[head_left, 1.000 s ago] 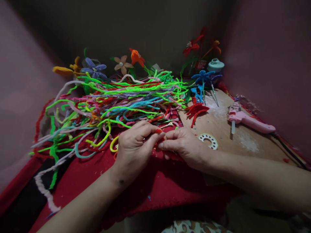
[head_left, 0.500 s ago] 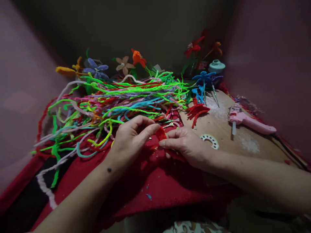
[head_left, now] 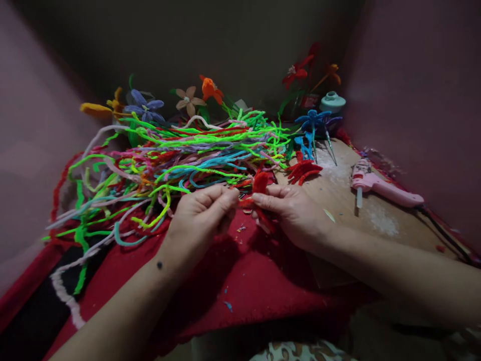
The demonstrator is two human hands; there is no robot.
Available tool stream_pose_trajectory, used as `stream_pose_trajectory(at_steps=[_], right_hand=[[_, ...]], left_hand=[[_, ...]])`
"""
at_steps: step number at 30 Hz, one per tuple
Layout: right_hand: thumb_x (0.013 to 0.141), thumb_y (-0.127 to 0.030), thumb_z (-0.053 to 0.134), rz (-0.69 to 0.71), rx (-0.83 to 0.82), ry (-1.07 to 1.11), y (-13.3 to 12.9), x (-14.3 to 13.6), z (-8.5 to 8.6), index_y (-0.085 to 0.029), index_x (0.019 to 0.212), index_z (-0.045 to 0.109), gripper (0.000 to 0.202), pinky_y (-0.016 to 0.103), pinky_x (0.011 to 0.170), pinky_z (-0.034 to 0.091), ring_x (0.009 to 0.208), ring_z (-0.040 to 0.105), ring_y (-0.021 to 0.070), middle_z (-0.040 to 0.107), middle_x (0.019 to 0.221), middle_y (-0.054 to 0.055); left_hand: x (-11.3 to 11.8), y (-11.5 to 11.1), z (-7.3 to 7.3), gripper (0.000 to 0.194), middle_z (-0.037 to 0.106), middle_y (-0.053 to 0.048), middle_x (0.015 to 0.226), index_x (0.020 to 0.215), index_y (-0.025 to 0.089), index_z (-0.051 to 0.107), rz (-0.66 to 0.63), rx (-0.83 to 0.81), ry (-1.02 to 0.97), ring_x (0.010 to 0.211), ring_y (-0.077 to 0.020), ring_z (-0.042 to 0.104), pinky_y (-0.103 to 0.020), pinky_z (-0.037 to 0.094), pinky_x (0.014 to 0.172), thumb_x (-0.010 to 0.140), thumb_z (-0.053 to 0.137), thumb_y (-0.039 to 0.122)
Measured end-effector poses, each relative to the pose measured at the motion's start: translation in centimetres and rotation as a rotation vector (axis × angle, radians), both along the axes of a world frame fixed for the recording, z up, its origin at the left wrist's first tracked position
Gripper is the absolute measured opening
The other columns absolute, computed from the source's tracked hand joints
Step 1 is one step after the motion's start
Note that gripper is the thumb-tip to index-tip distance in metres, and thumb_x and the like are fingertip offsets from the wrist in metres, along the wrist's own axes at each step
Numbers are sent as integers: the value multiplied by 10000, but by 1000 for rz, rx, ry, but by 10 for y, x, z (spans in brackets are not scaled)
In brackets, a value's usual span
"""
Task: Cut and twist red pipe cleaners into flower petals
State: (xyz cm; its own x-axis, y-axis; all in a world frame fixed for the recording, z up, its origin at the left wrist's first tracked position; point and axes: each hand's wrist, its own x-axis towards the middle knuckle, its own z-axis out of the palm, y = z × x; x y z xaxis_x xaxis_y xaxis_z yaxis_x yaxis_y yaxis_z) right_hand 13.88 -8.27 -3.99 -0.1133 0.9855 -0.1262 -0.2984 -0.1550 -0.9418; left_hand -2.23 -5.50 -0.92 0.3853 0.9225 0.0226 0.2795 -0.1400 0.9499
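Above the red cloth, my right hand pinches a bent red pipe cleaner between thumb and fingers. Part of it stands up above the thumb and part hangs below the fingers. My left hand is closed at the left, its thumb and forefinger pinching a short red end that runs across from the right hand. Fingers hide some of the piece. Several shaped red pipe-cleaner pieces lie on the board just beyond my right hand.
A big heap of coloured pipe cleaners spreads behind my left hand. On a brown board at the right rests a pink glue gun with its cord. Blue pipe-cleaner flowers and a pale teal jar stand at the back.
My hands have drawn slightly apart, and the red pipe cleaner has turned more upright in my right hand. A red end now stretches between the hands. My right hand now covers the white ring.
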Motion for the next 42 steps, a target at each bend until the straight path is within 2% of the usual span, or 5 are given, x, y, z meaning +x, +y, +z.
stream_pose_trajectory(at_steps=[6, 15, 33, 36, 42], right_hand=[[728, -340, 686, -39, -23, 185, 4, -2, -5, -167, 772, 563, 216, 203, 380, 304, 397, 444, 66, 528, 561, -49], [740, -338, 675, -20, 58, -8, -4, -3, -6, -146, 674, 557, 234, 209, 435, 317, 447, 442, 59, 496, 572, -38], [650, -271, 727, -189, -41, 179, 8, 1, -8, -168, 626, 511, 241, 214, 407, 320, 413, 425, 70, 489, 495, -54], [673, -292, 715, -118, -40, 178, 8, 2, -11, -162, 607, 521, 243, 220, 412, 323, 430, 436, 75, 499, 508, -40], [744, -361, 643, 34, 1, 178, 5, 0, -11, -143, 614, 551, 269, 228, 395, 287, 431, 406, 75, 499, 536, -22]], left_hand=[[9, 0, -13, 194, 505, 43, 564, 859, 169, 619, -121, -449, -216, 434, -44, 385, -173, 282, 428, 770, 633, 342], [13, 1, -30, 140, 492, 54, 426, 695, 148, 609, -269, -698, -289, 286, -8, 250, -162, 131, 318, 750, 630, 274], [15, -4, -13, 218, 601, 10, 605, 737, 149, 549, -248, -340, 105, 477, -84, 543, -173, 361, 421, 791, 572, 359], [15, -2, -14, 221, 591, 32, 660, 884, 161, 536, -154, -192, 29, 526, -82, 532, -187, 395, 483, 763, 625, 323], [16, -2, -17, 170, 525, 64, 576, 897, 172, 515, -133, -282, -67, 457, -63, 441, -181, 320, 442, 760, 607, 215]])
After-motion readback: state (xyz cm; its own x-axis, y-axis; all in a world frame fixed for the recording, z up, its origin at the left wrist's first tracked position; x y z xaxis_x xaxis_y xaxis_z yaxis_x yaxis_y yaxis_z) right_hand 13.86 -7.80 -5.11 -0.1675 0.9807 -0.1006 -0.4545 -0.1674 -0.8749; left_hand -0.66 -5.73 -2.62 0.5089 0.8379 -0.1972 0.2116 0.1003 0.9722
